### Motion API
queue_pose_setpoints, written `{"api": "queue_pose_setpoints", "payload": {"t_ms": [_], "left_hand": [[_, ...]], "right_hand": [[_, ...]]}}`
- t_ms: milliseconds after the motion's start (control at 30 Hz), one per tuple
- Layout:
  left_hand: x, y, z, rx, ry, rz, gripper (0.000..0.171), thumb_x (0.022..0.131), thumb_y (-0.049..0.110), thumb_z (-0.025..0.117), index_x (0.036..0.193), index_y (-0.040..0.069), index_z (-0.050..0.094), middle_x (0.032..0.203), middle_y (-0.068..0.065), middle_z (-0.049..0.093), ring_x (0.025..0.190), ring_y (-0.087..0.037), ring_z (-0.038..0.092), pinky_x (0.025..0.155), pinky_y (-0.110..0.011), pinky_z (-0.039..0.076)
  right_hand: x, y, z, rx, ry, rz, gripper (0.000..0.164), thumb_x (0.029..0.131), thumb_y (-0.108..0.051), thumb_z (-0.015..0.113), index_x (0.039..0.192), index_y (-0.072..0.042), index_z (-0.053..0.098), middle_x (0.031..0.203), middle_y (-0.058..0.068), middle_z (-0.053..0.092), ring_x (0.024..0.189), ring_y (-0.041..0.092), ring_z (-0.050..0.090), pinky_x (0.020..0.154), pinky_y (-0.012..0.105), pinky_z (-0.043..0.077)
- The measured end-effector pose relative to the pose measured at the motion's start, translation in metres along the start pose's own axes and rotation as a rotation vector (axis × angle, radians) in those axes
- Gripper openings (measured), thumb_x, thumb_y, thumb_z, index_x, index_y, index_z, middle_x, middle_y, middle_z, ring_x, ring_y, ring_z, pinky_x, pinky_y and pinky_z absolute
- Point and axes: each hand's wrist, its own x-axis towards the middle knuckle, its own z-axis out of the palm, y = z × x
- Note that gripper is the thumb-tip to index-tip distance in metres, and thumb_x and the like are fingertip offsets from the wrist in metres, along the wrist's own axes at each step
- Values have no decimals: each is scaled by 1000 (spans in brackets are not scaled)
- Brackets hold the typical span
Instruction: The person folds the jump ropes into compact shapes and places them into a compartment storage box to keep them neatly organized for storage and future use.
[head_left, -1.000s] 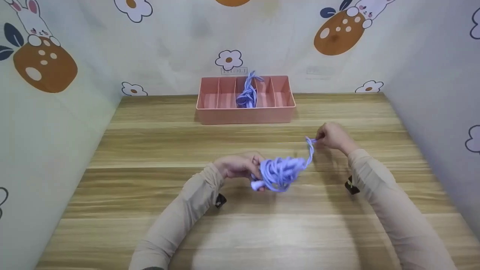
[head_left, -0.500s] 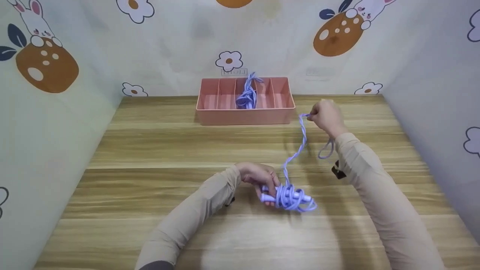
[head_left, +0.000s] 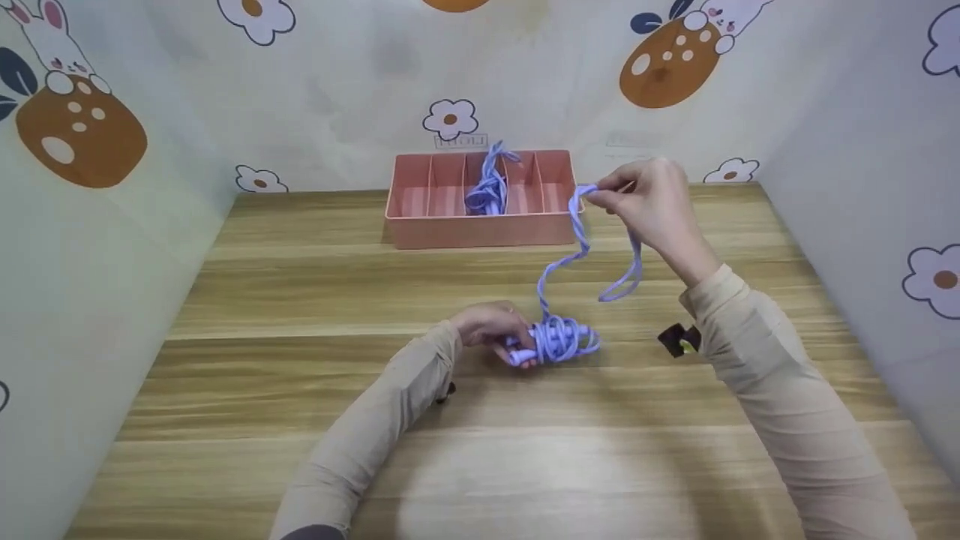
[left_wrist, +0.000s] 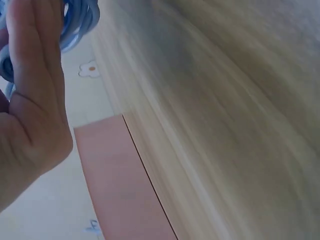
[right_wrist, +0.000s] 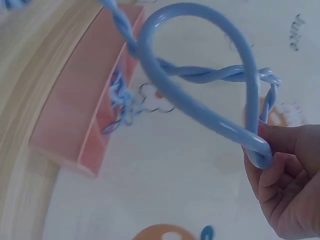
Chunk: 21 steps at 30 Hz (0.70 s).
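Observation:
My left hand [head_left: 491, 326] grips a blue jump rope [head_left: 559, 341] by its handles, with the cord wound round them in a loose bundle, over the middle of the table. In the left wrist view the hand [left_wrist: 40, 115] partly hides the coils. From the bundle a twisted length of cord rises to my right hand [head_left: 660, 210], raised by the box's right end. Thumb and fingers pinch the cord there, and a loop hangs below. The right wrist view shows this loop [right_wrist: 200, 111] large, leaving the fingers of the right hand [right_wrist: 295, 185].
A pink box [head_left: 480, 232] with several compartments stands at the table's back edge. Its middle compartment holds another blue cord bundle [head_left: 491, 187] that sticks up above the rim. Patterned cloth walls [head_left: 352, 90] enclose the back and sides of the wooden table [head_left: 300, 300].
My right hand has moved up and away, drawing a longer stretch of cord from the bundle. The left hand dipped rightward and nearer, then came back up with the jump rope.

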Motion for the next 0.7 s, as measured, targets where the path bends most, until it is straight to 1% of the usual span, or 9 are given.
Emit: {"api": "queue_pose_setpoints", "payload": {"t_ms": [100, 167, 233, 300, 433, 533, 600, 667, 700], "left_hand": [[-3, -2, -10, -59, 61, 32, 18, 79, -4, 56, 96, -8, 61, 75, -15, 65, 57, -15, 62, 50, -18, 52], [-3, -3, -15, -111, 81, 44, 17, 80, -3, 55, 97, -6, 59, 78, -14, 64, 60, -15, 62, 51, -18, 52], [-4, -4, -20, -176, 100, 60, 22, 82, -4, 53, 103, -7, 55, 79, -14, 62, 61, -15, 62, 52, -17, 52], [-3, -6, -25, -254, 138, 91, 26, 83, -5, 51, 110, -8, 52, 78, -12, 61, 60, -15, 62, 50, -17, 52], [-6, -5, -33, -441, 182, 206, 35, 85, -6, 50, 119, -12, 47, 77, -13, 63, 61, -17, 64, 51, -18, 53], [-10, -3, -37, -561, 187, 291, 38, 86, -5, 49, 123, -13, 43, 79, -14, 65, 66, -18, 65, 59, -20, 55], [-14, -2, -39, -635, 182, 343, 40, 87, -6, 48, 125, -14, 40, 82, -14, 64, 68, -18, 66, 65, -22, 55], [-18, -1, -40, -703, 171, 397, 40, 88, -7, 46, 127, -14, 38, 85, -15, 63, 70, -19, 65, 69, -24, 55], [-20, -1, -40, -733, 158, 422, 41, 88, -7, 44, 128, -14, 36, 86, -15, 63, 70, -19, 65, 70, -24, 55]], "right_hand": [[-12, -8, -4, 34, -15, -36, 14, 76, -14, 72, 79, -1, 73, 68, 11, 67, 52, 11, 59, 43, 12, 41], [-19, -9, -6, 50, -39, -42, 13, 75, -14, 73, 79, -2, 73, 67, 10, 67, 51, 10, 60, 42, 13, 42], [-27, -8, -7, 69, -72, -35, 12, 74, -13, 74, 78, -1, 73, 67, 11, 67, 49, 7, 59, 41, 14, 43], [-35, -5, -9, 91, -113, -17, 12, 74, -11, 74, 78, 0, 72, 66, 13, 67, 49, 6, 59, 41, 15, 44], [-56, 1, -7, 122, -224, 43, 11, 73, -8, 74, 77, 2, 71, 66, 15, 66, 48, 7, 58, 40, 16, 44], [-73, 8, 0, 124, -310, 58, 9, 73, -6, 73, 77, 2, 70, 65, 12, 66, 48, 8, 56, 39, 17, 43], [-82, 15, 6, 101, -336, 31, 7, 72, -5, 73, 76, 1, 71, 64, 8, 66, 47, 8, 55, 38, 17, 41], [-89, 25, 14, 65, -348, -24, 6, 71, -4, 74, 75, -1, 71, 63, 5, 66, 47, 7, 53, 38, 17, 40], [-91, 32, 17, 31, -340, -63, 5, 70, -3, 74, 73, -2, 71, 63, 4, 66, 48, 7, 53, 38, 17, 40]]}}
